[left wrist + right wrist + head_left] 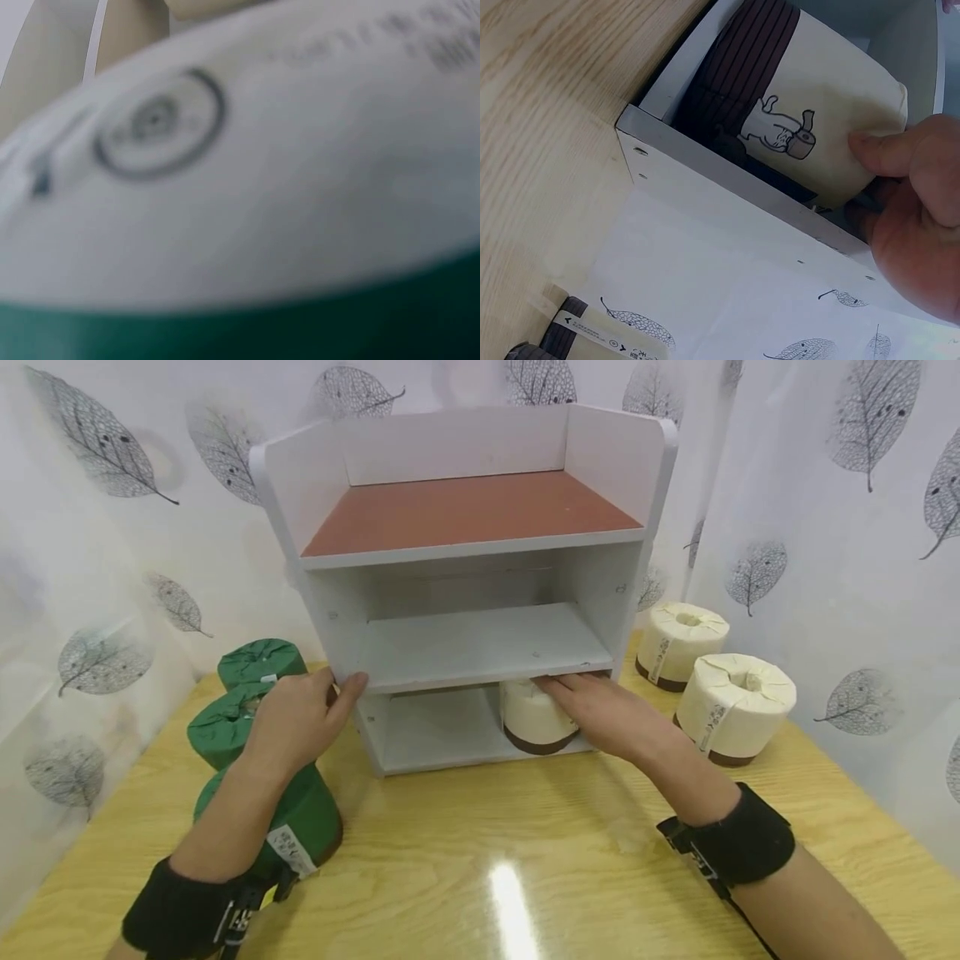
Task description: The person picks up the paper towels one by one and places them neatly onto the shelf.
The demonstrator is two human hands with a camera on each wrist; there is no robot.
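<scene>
Resting on wooden table (480, 860), white shelf (465, 643).

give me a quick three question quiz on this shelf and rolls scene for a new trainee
1. True or false: the right hand is at the cream roll in the bottom compartment of the white shelf unit.
2. How many green rolls stand left of the shelf?
3. What does the left hand touch: A) the shelf's left front edge, B) a cream roll, C) the curtain?

Key
1. True; the thumb presses on it.
2. Three.
3. A.
</scene>
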